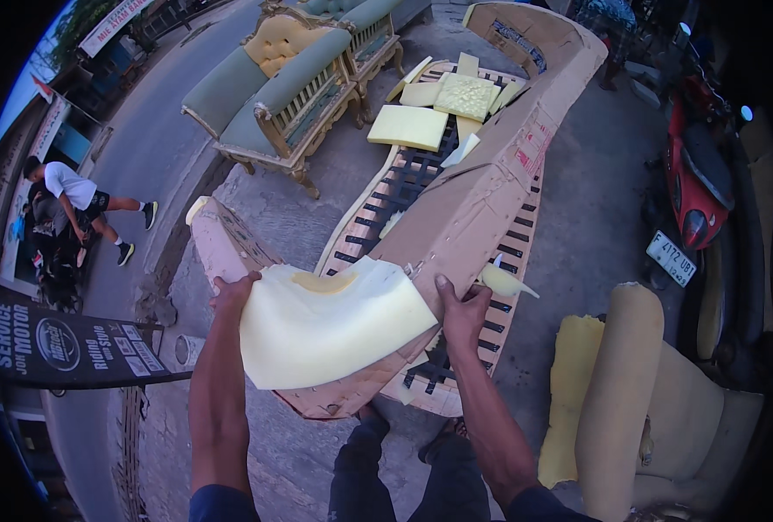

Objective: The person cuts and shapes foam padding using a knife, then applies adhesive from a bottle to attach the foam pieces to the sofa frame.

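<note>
Between the two hands, a cream foam sheet point(339, 348) lies over the near, curved corner of a cardboard-covered sofa frame point(482, 204). The left hand point(233, 294) curls at the sheet's left edge, against the frame — whether it grips foam, frame or both, I cannot tell. The right hand point(463, 315) pinches the cardboard edge just beside the sheet's right corner, thumb on top, fingers bent below.

Just beyond the right hand sits a foam offcut point(506, 281); farther ahead of both, a strap-webbed seat base point(414, 180) bears foam slabs point(408, 127). Right of the right hand — well apart — stands a foam roll point(623, 383).
</note>
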Demonstrator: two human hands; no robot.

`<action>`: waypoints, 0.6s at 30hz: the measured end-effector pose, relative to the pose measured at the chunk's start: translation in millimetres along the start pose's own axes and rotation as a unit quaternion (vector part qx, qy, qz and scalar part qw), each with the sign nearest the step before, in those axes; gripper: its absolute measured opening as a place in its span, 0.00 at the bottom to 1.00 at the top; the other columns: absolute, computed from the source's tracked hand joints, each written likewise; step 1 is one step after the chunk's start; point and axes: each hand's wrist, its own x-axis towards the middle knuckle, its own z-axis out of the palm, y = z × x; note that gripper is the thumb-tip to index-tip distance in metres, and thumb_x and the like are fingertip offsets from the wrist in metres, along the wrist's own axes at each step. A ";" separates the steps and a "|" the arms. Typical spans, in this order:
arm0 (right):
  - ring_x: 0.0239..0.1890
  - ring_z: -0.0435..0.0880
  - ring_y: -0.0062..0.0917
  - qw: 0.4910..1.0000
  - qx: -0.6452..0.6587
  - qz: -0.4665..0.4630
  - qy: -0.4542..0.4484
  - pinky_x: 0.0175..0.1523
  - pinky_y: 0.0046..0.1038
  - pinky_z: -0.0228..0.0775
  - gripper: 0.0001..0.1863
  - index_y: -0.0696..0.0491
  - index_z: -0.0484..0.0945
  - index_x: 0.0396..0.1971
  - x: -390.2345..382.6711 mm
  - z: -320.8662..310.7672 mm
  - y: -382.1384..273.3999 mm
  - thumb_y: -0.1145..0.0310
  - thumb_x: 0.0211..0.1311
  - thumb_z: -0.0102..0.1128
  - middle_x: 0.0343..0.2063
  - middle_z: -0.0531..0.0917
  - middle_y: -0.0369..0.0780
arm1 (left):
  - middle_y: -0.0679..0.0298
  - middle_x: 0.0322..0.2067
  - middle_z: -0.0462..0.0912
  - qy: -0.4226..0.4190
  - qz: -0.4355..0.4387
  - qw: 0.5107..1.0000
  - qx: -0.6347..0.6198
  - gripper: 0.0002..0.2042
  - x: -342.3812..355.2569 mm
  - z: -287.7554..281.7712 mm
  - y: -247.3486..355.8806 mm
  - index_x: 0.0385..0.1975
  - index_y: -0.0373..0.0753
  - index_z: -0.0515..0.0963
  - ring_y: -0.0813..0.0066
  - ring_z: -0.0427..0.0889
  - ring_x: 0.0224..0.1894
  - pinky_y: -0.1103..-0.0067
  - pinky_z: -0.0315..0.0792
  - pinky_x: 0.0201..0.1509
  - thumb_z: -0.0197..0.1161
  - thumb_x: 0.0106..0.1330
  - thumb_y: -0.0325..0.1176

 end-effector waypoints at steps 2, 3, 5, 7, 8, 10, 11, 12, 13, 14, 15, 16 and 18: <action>0.52 0.76 0.39 0.999 0.004 -0.029 0.041 0.60 0.39 0.68 0.37 0.66 0.68 0.51 -7.6 31.6 -4.5 0.51 0.60 0.76 0.47 0.72 0.50 | 0.36 0.73 0.49 -0.025 -0.006 0.999 0.033 0.63 37.9 6.9 -7.7 0.81 0.50 0.39 0.34 0.61 0.71 0.53 0.66 0.71 0.73 0.48 0.61; 0.53 0.74 0.39 0.995 0.022 -0.066 0.066 0.61 0.40 0.67 0.36 0.66 0.68 0.51 -9.3 49.6 -7.5 0.50 0.61 0.75 0.48 0.70 0.50 | 0.36 0.73 0.50 -0.016 0.002 0.998 0.060 0.62 71.0 6.4 -16.2 0.81 0.50 0.40 0.35 0.62 0.72 0.54 0.65 0.71 0.72 0.48 0.62; 0.51 0.73 0.38 0.992 0.035 -0.099 0.066 0.61 0.40 0.66 0.36 0.66 0.68 0.50 -6.3 85.5 -0.5 0.50 0.63 0.74 0.46 0.70 0.50 | 0.36 0.73 0.50 0.001 0.018 0.997 0.074 0.62 110.5 -4.5 8.5 0.81 0.50 0.41 0.36 0.62 0.72 0.54 0.65 0.71 0.71 0.48 0.64; 0.49 0.73 0.37 0.992 -0.023 -0.092 0.079 0.59 0.39 0.66 0.35 0.66 0.67 0.48 4.4 92.9 -12.4 0.49 0.63 0.73 0.45 0.70 0.49 | 0.38 0.77 0.48 -0.080 0.029 0.995 0.061 0.60 93.0 10.7 24.8 0.80 0.39 0.45 0.31 0.58 0.73 0.53 0.60 0.74 0.67 0.52 0.65; 0.46 0.72 0.35 0.992 -0.017 -0.094 0.079 0.56 0.39 0.67 0.35 0.65 0.67 0.46 3.6 97.9 -27.0 0.48 0.63 0.73 0.43 0.70 0.47 | 0.38 0.77 0.48 -0.082 0.026 0.994 0.068 0.59 92.1 8.3 27.6 0.80 0.40 0.46 0.32 0.58 0.74 0.53 0.60 0.74 0.66 0.52 0.65; 0.49 0.76 0.36 0.992 0.018 -0.103 0.072 0.59 0.39 0.69 0.35 0.64 0.66 0.47 6.0 117.6 -38.4 0.48 0.64 0.73 0.45 0.73 0.51 | 0.39 0.77 0.48 -0.086 0.020 0.993 0.072 0.59 111.9 0.5 38.1 0.80 0.40 0.47 0.33 0.58 0.74 0.54 0.60 0.74 0.66 0.52 0.65; 0.51 0.77 0.37 0.992 0.028 -0.106 0.068 0.60 0.39 0.69 0.35 0.63 0.65 0.47 3.1 126.8 -47.2 0.48 0.64 0.73 0.46 0.74 0.53 | 0.37 0.75 0.51 -0.078 0.017 0.994 0.072 0.58 121.3 -1.5 38.0 0.80 0.44 0.47 0.34 0.63 0.72 0.54 0.63 0.72 0.66 0.51 0.66; 0.51 0.77 0.37 0.992 0.020 -0.107 0.069 0.60 0.39 0.69 0.35 0.63 0.65 0.47 4.8 137.6 -47.5 0.48 0.64 0.73 0.46 0.74 0.53 | 0.35 0.72 0.55 -0.069 0.020 0.995 0.068 0.58 132.2 -1.5 40.4 0.80 0.48 0.48 0.36 0.67 0.70 0.53 0.66 0.71 0.66 0.49 0.66; 0.51 0.77 0.38 0.991 0.012 -0.115 0.070 0.61 0.39 0.69 0.34 0.63 0.65 0.47 6.4 147.0 -46.7 0.48 0.65 0.72 0.47 0.75 0.54 | 0.35 0.72 0.55 -0.077 0.018 0.995 0.066 0.58 141.3 -1.6 40.2 0.80 0.48 0.48 0.36 0.67 0.70 0.53 0.66 0.71 0.66 0.49 0.66; 0.52 0.78 0.38 0.990 0.004 -0.123 0.073 0.63 0.39 0.69 0.34 0.63 0.65 0.48 7.7 153.9 -47.4 0.48 0.65 0.72 0.47 0.76 0.55 | 0.36 0.72 0.55 -0.073 0.011 0.995 0.064 0.57 148.5 -1.6 40.9 0.80 0.50 0.49 0.35 0.66 0.70 0.53 0.66 0.71 0.65 0.49 0.67; 0.52 0.78 0.38 0.989 -0.005 -0.124 0.075 0.63 0.39 0.69 0.34 0.63 0.65 0.48 5.2 158.8 -51.6 0.48 0.65 0.72 0.47 0.76 0.55 | 0.37 0.72 0.56 -0.069 0.002 0.996 0.063 0.57 153.6 -0.7 39.8 0.80 0.51 0.50 0.35 0.66 0.71 0.52 0.65 0.71 0.65 0.50 0.68; 0.51 0.78 0.37 0.990 -0.022 -0.115 0.076 0.62 0.38 0.69 0.35 0.62 0.64 0.47 2.7 161.8 -56.9 0.46 0.65 0.72 0.45 0.77 0.54 | 0.37 0.72 0.56 -0.078 0.001 0.995 0.063 0.57 157.5 0.8 40.4 0.80 0.51 0.50 0.35 0.66 0.71 0.52 0.65 0.71 0.65 0.50 0.68; 0.51 0.78 0.37 0.991 -0.041 -0.105 0.076 0.62 0.38 0.69 0.36 0.60 0.64 0.46 3.2 165.1 -64.0 0.42 0.64 0.72 0.44 0.77 0.53 | 0.38 0.73 0.56 -0.083 0.000 0.991 0.104 0.55 160.9 3.5 44.9 0.80 0.53 0.51 0.36 0.64 0.72 0.51 0.65 0.72 0.62 0.53 0.70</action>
